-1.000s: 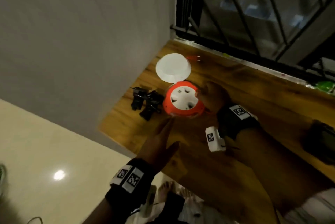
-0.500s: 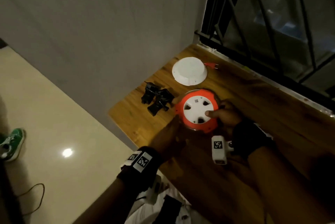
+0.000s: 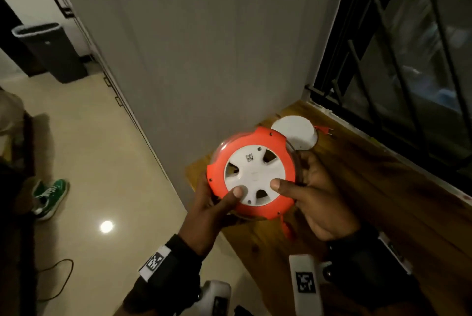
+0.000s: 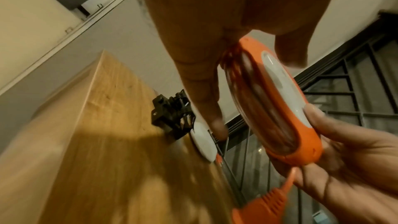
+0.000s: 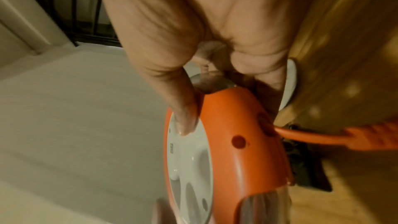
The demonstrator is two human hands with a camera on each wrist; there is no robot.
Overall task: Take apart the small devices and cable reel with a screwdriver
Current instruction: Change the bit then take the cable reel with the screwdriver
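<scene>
— Above the near left corner of the wooden table (image 3: 383, 213), what is going on?

— The cable reel (image 3: 252, 175) is held clear of the top in both hands. The left hand (image 3: 212, 203) cups its left rim with the thumb curled onto the white hub; the right hand (image 3: 314, 195) wraps the right rim, thumb pressed on the hub too. Both grips are closed round the reel, neither hand free.

— Which step is that?

— I judge it an inspection: finding the screws on the orange casing. No screwdriver shows in any view.

— So next?

— Probably setting the reel down or keeping it in one hand, freeing the other for a driver. The small recessed holes round the orange rim look like the screw seats.

— How does it lie?

— It is a flat disc, hub face turned up toward the person and tilted; its axis runs through the hub toward the head camera. The orange cable end (image 4: 269, 200) hangs from the near edge.

— Anything else?

— A white round cover (image 3: 293, 134) lies farther back, black parts (image 4: 172, 113) beside it.
</scene>
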